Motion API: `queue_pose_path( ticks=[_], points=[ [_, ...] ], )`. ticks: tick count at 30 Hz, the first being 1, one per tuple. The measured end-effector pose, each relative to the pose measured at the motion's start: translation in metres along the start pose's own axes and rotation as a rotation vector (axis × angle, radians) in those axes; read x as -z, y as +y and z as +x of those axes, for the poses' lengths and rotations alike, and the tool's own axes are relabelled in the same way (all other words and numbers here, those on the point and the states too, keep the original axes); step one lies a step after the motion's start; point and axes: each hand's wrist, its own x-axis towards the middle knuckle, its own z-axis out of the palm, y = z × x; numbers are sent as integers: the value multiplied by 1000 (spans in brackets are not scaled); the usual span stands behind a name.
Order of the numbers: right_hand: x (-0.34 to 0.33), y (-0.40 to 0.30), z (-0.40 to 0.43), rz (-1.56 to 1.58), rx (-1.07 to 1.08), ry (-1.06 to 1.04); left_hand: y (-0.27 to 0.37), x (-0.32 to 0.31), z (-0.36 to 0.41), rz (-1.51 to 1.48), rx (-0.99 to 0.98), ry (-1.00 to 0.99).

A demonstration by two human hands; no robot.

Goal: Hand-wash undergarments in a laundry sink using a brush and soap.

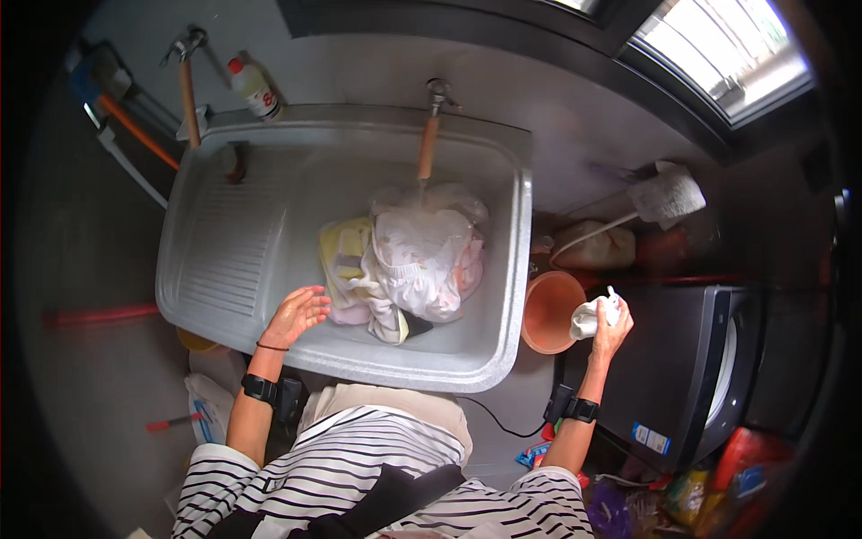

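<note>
My right hand (611,330) grips a bunched white cloth (587,319) to the right of the sink, beside an orange bucket (553,311). Over the near rim of the grey laundry sink (337,367) is my left hand (296,316), holding nothing, its fingers apart. White garments (424,263) lie wet and heaped in the basin, with a yellow and white cloth (347,252) at their left side. Water runs onto the heap from a tap with an orange-brown tube (428,148).
A dark front-loading washing machine (646,377) stands on the right, with coloured plastic packets (687,495) below it. Behind the sink are a red-capped bottle (256,91) and a second tap (187,50). A white long-handled brush or mop (667,195) leans beyond the bucket.
</note>
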Motion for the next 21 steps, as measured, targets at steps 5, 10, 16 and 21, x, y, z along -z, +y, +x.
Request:
queue_pose_path(
  ticks=[5, 10, 16, 21],
  points=[
    [-32, -50, -13, -168, 293, -142, -8, 12, -10, 12, -51, 43],
    [-95, -153, -62, 36, 535, -574, -4, 23, -19, 19, -67, 73],
    [-202, -196, -139, -289, 708, -1041, 20, 54, -25, 79, -91, 54],
    [-257, -170, -186, -609, 843, -922, 56, 74, -24, 123, -94, 15]
  ],
)
